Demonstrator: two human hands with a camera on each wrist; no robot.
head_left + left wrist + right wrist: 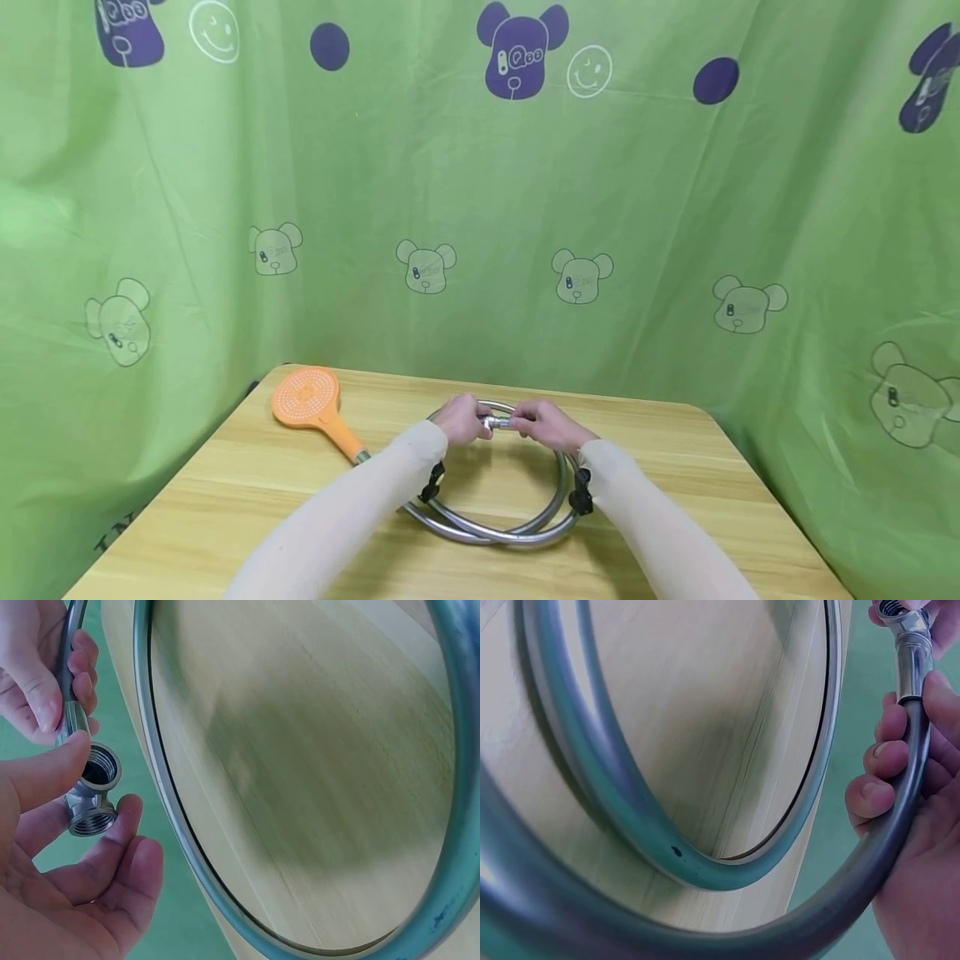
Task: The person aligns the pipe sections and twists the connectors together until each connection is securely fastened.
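Observation:
My left hand (461, 419) pinches a small metal threaded tee fitting (91, 791) between thumb and fingers; two of its threaded openings show in the left wrist view. My right hand (553, 425) grips the end of a grey shower hose (909, 772), close behind its shiny metal end nut (911, 669). Fitting and nut meet in line between the two hands. Below them the hose lies coiled in loops on the table. Its other end joins the handle of an orange shower head (306, 397), which lies face up at the table's left.
The wooden table (697, 483) has rounded far corners. A green curtain (495, 183) printed with bears and smiling faces hangs behind it and at both sides. A black strap mount (581, 492) sits by the right wrist, close to the hose loops.

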